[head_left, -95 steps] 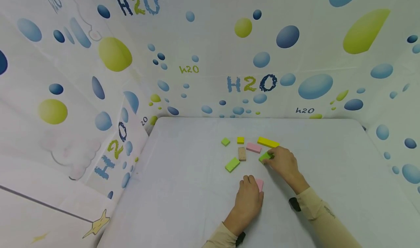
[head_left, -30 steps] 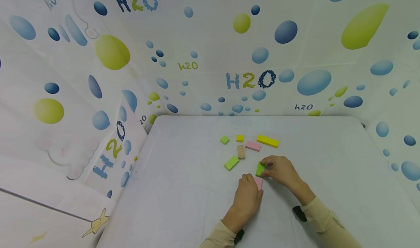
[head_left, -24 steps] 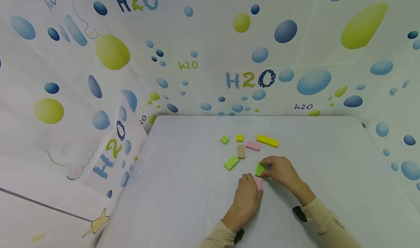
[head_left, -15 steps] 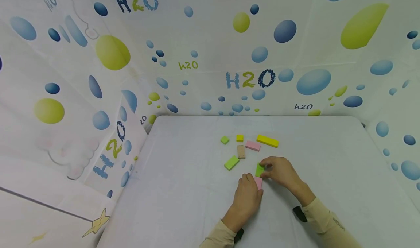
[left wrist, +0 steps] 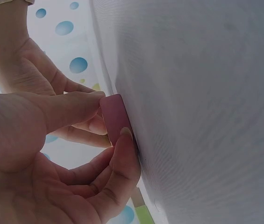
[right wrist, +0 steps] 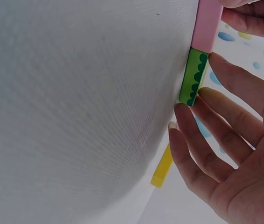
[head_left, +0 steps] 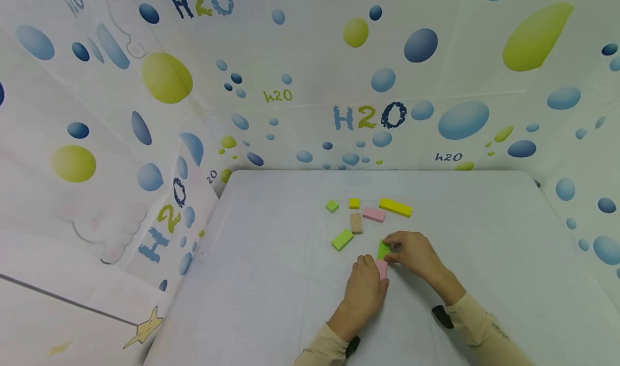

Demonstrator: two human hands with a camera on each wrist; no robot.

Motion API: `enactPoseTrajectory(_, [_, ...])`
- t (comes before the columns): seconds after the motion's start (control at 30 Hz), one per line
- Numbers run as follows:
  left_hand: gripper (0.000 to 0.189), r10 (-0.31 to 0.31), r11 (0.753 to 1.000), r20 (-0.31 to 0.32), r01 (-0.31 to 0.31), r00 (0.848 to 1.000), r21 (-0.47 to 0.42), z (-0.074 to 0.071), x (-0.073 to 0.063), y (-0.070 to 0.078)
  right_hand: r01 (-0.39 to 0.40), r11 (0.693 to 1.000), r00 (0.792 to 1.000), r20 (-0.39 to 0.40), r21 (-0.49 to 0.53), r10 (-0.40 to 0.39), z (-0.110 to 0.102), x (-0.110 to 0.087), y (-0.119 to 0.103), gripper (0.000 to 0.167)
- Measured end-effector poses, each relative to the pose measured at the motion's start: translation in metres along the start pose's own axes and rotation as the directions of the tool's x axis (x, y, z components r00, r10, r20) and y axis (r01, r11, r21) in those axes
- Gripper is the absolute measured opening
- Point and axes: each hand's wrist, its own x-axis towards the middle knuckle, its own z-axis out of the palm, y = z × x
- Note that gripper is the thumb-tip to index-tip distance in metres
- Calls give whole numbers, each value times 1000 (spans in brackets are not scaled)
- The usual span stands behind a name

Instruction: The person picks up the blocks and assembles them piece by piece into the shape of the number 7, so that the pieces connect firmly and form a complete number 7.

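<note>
My left hand (head_left: 363,293) pinches a pink wooden block (head_left: 382,269) on the white table, thumb and fingers at its edges; the left wrist view shows the block (left wrist: 115,116) between them. My right hand (head_left: 414,253) holds a green block (head_left: 382,249) by its ends between thumb and fingertips. In the right wrist view this green block (right wrist: 194,77), with a dark green scalloped pattern on its side, lies end to end with the pink block (right wrist: 207,23), their ends meeting. Part of the pink block is hidden by my left hand in the head view.
Beyond my hands lie another green block (head_left: 342,240), a tan block (head_left: 356,224), a second pink block (head_left: 374,214), a long yellow block (head_left: 395,208), a small yellow block (head_left: 354,203) and a small green block (head_left: 331,206). Patterned sheets (head_left: 310,59) surround the table (head_left: 261,280).
My right hand has brought the green block from beside the long yellow one toward me and turned it against the pink block's far end. Over the last second both hands stay nearly still.
</note>
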Motion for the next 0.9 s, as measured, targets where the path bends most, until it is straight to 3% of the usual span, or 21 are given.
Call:
enactPoseTrajectory(0.37, [49, 34, 999, -7, -34, 999, -37, 1, 2, -3, 7, 1000, 1000, -15, 25, -6, 0, -1, 2, 39])
enactPoseTrajectory(0.77, [41, -21, 1000, 30, 22, 999, -21, 5, 12, -11, -14, 999, 1000, -1, 42, 14, 0, -2, 2, 39])
enactPoseTrajectory(0.9, [39, -6, 1000, 23, 6, 1000, -7, 6, 14, -14, -27, 999, 1000, 1, 47, 26, 1, -2, 3, 39])
